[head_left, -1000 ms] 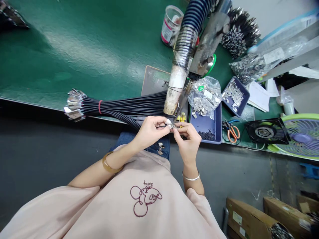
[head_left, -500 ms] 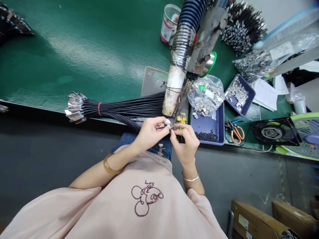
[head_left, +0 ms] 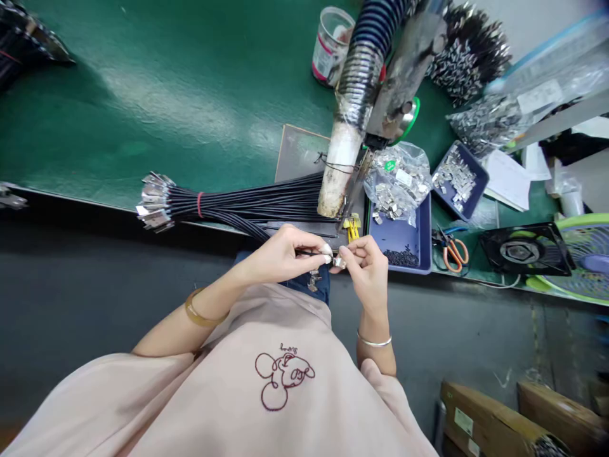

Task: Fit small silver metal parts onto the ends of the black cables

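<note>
My left hand [head_left: 280,257] pinches the end of a thin black wire just in front of my lap. My right hand [head_left: 367,270] pinches a small silver metal clip [head_left: 339,261] against that wire end, fingertips of both hands nearly touching. A bundle of black wires [head_left: 247,206] with silver clips on its left end lies across the green table's front edge, tied by a red band. Directly beyond my hands hangs a corrugated hose with a whitish nozzle [head_left: 339,174].
A blue tray [head_left: 404,238] with a bag of metal clips sits to the right, a second blue tray [head_left: 459,181] behind it. Orange scissors [head_left: 451,251], a black fan [head_left: 521,251] and a green fan lie further right. A can [head_left: 330,44] stands at the back. Cardboard boxes sit on the floor.
Both hands have drawn slightly toward my body and down from the nozzle, still pinched together on the wire end and clip. The view shifted a little.
</note>
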{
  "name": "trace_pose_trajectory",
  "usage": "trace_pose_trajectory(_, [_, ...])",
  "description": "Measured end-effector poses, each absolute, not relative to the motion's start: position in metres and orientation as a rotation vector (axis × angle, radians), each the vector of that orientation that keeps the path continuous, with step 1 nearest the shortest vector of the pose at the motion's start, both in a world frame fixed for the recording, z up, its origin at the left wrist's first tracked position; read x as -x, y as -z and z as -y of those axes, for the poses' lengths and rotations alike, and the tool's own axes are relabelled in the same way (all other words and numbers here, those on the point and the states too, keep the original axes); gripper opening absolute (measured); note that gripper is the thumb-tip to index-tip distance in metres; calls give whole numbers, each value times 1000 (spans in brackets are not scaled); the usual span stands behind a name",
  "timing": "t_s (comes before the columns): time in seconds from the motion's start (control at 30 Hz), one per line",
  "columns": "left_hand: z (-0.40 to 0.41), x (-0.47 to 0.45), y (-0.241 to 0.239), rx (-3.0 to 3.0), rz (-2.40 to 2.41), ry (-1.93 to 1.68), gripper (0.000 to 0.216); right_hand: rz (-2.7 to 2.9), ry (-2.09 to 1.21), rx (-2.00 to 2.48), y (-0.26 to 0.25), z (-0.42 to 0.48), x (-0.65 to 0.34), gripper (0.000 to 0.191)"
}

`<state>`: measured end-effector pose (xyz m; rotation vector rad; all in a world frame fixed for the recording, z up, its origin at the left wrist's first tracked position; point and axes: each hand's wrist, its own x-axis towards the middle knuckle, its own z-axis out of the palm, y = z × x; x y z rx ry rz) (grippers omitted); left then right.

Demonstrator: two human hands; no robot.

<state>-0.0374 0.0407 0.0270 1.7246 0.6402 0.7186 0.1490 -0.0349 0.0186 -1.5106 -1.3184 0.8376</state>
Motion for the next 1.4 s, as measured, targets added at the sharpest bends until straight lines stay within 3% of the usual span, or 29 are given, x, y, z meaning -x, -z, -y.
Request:
trace_pose_trajectory(0.17, [-37, 37, -25, -1653, -719, -725, 19, 1516, -245, 1563, -25, 46, -149, 8])
trace_pose_trajectory(0.3, [-34, 36, -21, -1672, -676, -700, 21, 1933, -54, 1506, -27, 46, -141, 9])
trace_pose_trajectory(0.47, [-36, 43, -23, -1770, -544, -601, 18, 1881, -271, 1581, -32, 48, -150, 10])
trace_pose_trajectory(0.6, [-42, 50, -27, -1736, -388, -466, 15, 1537, -192, 1884, -41, 42, -199, 19])
trace_pose_trajectory(0.87, [-48, 36, -21, -1394, -500, -492, 21, 1773, -336, 2125, -25, 4, -259, 22])
trace_pose_trajectory(1.1, [-39, 21, -15, -1499, -763, -744, 8, 1248, -393, 1796, -37, 31, -207, 16])
trace_pose_trajectory(1.23, [-36, 17, -16, -1566, -839, -833, 8, 1274, -695, 1648, -33, 41, -168, 15])
trace_pose_trajectory(1.4, [-33, 16, -9, -1615, -861, -866, 7, 1288, -702, 1659, -16, 34, -145, 24])
